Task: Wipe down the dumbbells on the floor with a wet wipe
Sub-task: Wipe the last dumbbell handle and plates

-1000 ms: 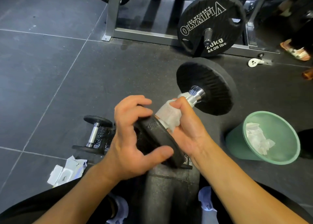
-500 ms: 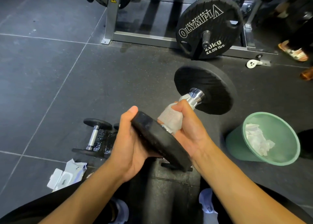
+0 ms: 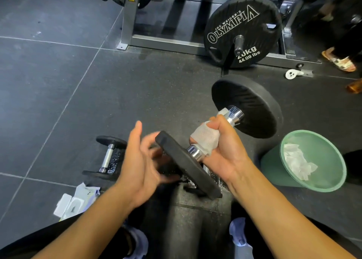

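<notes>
Your right hand (image 3: 225,152) is gripping the wipe (image 3: 205,139) around the dumbbell (image 3: 244,105) handle at frame center; your blurred left hand (image 3: 143,164) is spreading open, seemingly holding nothing.

Black-plated dumbbell (image 3: 242,109) held tilted, white wet wipe (image 3: 205,139) wrapping its chrome handle.

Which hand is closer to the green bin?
The right hand: it grips the dumbbell handle through a wipe, just left of the green bin. The left hand is farther, beyond the near plate.
</notes>
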The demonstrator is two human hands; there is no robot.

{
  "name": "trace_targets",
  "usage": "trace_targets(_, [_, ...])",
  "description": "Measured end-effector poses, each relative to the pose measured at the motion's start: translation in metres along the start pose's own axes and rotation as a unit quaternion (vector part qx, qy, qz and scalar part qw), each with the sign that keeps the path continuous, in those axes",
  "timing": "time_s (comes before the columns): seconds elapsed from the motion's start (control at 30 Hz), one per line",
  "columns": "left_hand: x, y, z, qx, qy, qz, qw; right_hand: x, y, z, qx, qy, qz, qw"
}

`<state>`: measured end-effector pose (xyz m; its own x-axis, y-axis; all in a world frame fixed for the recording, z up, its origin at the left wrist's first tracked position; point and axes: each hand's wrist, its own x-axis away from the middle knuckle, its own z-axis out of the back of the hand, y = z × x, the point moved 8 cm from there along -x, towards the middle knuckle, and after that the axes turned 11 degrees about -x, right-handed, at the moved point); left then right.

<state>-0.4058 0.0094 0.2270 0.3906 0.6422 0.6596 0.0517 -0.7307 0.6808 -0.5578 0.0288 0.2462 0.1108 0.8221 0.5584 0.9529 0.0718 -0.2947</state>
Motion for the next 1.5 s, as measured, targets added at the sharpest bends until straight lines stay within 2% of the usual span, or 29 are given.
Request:
trace_targets(0.07, [0.007,-0.026,-0.020,0.014,-0.092,0.127,0.987,0.005,0.003,-0.007,-0.016,-0.007,-0.006,1.000])
trace_targets(0.13, [0.014,-0.033,-0.033,0.044,-0.106,0.149,0.982,0.009,0.007,-0.011,-0.023,-0.009,-0.015,1.000])
trace_targets(0.27, [0.021,-0.003,-0.047,0.062,-0.090,0.046,0.993,0.005,0.012,-0.004,-0.041,0.012,-0.031,0.999])
trace_targets(0.33, [0.021,0.011,-0.049,0.025,-0.075,-0.050,0.996,-0.001,0.012,0.003,-0.028,0.028,-0.034,0.999])
trace_targets(0.37, [0.021,0.022,-0.045,-0.027,-0.055,-0.132,0.989,-0.005,0.011,0.009,-0.024,0.041,-0.035,0.998])
trace_targets(0.4, [0.027,0.033,-0.041,-0.129,-0.039,-0.241,0.961,-0.008,0.010,0.014,-0.012,0.057,-0.034,0.998])
trace_targets(0.43, [0.035,0.039,-0.043,-0.277,-0.036,-0.351,0.894,-0.010,0.009,0.020,0.006,0.075,-0.029,0.997])
trace_targets(0.5, [0.057,0.037,-0.051,-0.509,-0.018,-0.542,0.668,-0.013,0.006,0.027,0.023,0.097,-0.015,0.995])
trace_targets(0.53, [0.070,0.033,-0.054,-0.535,-0.023,-0.601,0.594,-0.014,0.003,0.031,0.029,0.105,-0.003,0.994])
trace_targets(0.57, [0.073,0.034,-0.049,-0.520,-0.012,-0.625,0.582,-0.015,0.001,0.032,0.032,0.109,0.009,0.994])
trace_targets(0.6, [0.066,0.039,-0.040,-0.488,0.018,-0.607,0.626,-0.014,-0.001,0.034,0.032,0.113,0.019,0.993])
trace_targets(0.63, [0.051,0.048,-0.026,-0.432,0.055,-0.546,0.715,-0.013,-0.003,0.034,0.027,0.112,0.026,0.993])
trace_targets(0.7, [0.011,0.041,0.000,-0.246,0.087,-0.289,0.921,-0.007,-0.006,0.031,0.018,0.104,0.035,0.994])
trace_targets(0.73, [-0.005,0.018,0.004,-0.137,0.068,-0.127,0.980,-0.004,-0.006,0.027,0.012,0.096,0.032,0.995])
trace_targets(0.77, [-0.010,-0.008,0.000,-0.067,0.032,0.016,0.997,-0.002,-0.005,0.023,0.004,0.088,0.022,0.996])
trace_targets(0.8, [-0.008,-0.029,-0.009,-0.024,-0.014,0.107,0.994,0.000,-0.003,0.019,-0.007,0.081,0.007,0.997])
trace_targets(0.87, [0.004,-0.048,-0.030,0.012,-0.097,0.168,0.981,0.003,0.004,0.014,-0.020,0.072,-0.024,0.997])
trace_targets(0.97, [0.014,-0.037,-0.046,0.068,-0.122,0.137,0.981,0.001,0.009,0.015,0.000,0.076,-0.037,0.996])
trace_targets(1.07, [0.017,-0.010,-0.050,0.052,-0.101,0.062,0.992,-0.001,0.011,0.016,-0.009,0.074,-0.049,0.996])
trace_targets(1.13, [0.014,0.005,-0.045,0.036,-0.059,-0.014,0.997,-0.005,0.009,0.019,0.010,0.080,-0.045,0.996])
trace_targets(1.17, [0.014,0.015,-0.039,-0.010,-0.032,-0.091,0.995,-0.007,0.008,0.021,0.018,0.086,-0.040,0.995])
trace_targets(1.2, [0.018,0.027,-0.034,-0.112,-0.002,-0.197,0.974,-0.010,0.006,0.023,0.023,0.091,-0.033,0.995])
trace_targets(1.23, [0.025,0.038,-0.033,-0.249,0.028,-0.304,0.919,-0.013,0.006,0.025,0.024,0.094,-0.026,0.995])
trace_targets(1.3, [0.048,0.042,-0.047,-0.466,0.072,-0.500,0.726,-0.018,0.006,0.026,0.018,0.091,-0.018,0.996])
trace_targets(1.37, [0.071,0.028,-0.068,-0.567,0.090,-0.623,0.531,-0.020,0.007,0.026,0.014,0.081,-0.016,0.996])
trace_targets(1.4, [0.078,0.017,-0.074,-0.593,0.099,-0.658,0.453,-0.019,0.006,0.026,0.007,0.074,-0.017,0.997])
trace_targets(1.43, [0.081,0.006,-0.077,-0.607,0.107,-0.682,0.394,-0.018,0.007,0.025,-0.003,0.063,-0.023,0.998])
trace_targets(1.47, [0.083,0.001,-0.079,-0.611,0.108,-0.698,0.358,-0.016,0.008,0.022,-0.013,0.052,-0.035,0.998])
trace_targets(1.5, [0.084,0.000,-0.080,-0.608,0.107,-0.707,0.345,-0.014,0.011,0.021,-0.020,0.049,-0.048,0.997])
